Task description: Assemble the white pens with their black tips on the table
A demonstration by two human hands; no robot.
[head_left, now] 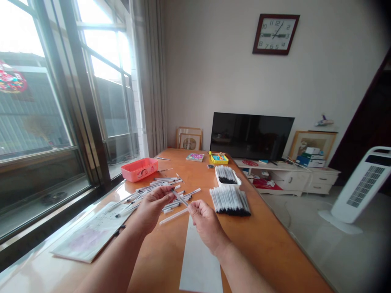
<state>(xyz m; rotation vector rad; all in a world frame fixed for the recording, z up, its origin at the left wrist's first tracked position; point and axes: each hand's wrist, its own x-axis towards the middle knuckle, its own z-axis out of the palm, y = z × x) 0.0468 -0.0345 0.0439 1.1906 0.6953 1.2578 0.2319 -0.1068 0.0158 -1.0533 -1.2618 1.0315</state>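
Note:
Above the wooden table, a slim pen [181,197] with a clear barrel and a dark end is held slantwise between both hands. My left hand [157,203] pinches its dark upper end. At the lower end, the fingertips of my right hand [204,221] are closed on the barrel. Beneath and behind the hands lie several loose pens and pen parts [161,183]. One clear tube [174,216] rests just under the pen. To the right, a neat pile of clear pens with black ends [229,200] lies on the table.
A white tray [238,185] of similar pens stands behind the pile. A pink basket [134,174] sits at left, near the window. A paper booklet [88,236] and a white sheet [200,260] lie in front. Farther back are a yellow box [224,160] and a magazine [195,157].

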